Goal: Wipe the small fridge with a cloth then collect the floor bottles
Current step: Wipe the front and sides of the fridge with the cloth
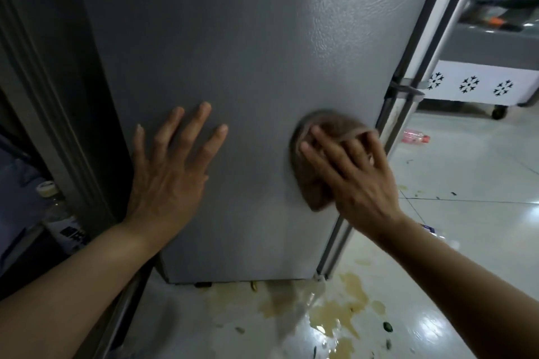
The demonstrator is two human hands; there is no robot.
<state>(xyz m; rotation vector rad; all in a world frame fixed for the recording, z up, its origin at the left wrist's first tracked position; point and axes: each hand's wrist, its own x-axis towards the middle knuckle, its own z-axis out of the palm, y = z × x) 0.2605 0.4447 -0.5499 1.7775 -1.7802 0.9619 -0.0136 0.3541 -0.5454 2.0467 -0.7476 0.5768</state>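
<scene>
The grey side panel of the small fridge [248, 46] fills the middle of the head view. My left hand [172, 166] lies flat and spread on the panel at its lower left, holding nothing. My right hand [353, 175] presses a brown cloth [309, 181] against the panel near its right edge. A clear plastic bottle with a pink label [415, 136] lies on the tiled floor to the right, behind the fridge edge. Part of another bottle with a blue label [431, 229] shows just behind my right forearm.
Yellowish spilled liquid [335, 315] with small dark bits spreads on the glossy floor below the fridge. A white chest freezer on wheels [481, 84] stands at the back right. At the left, a dark gap holds a capped bottle [48, 189] and other items.
</scene>
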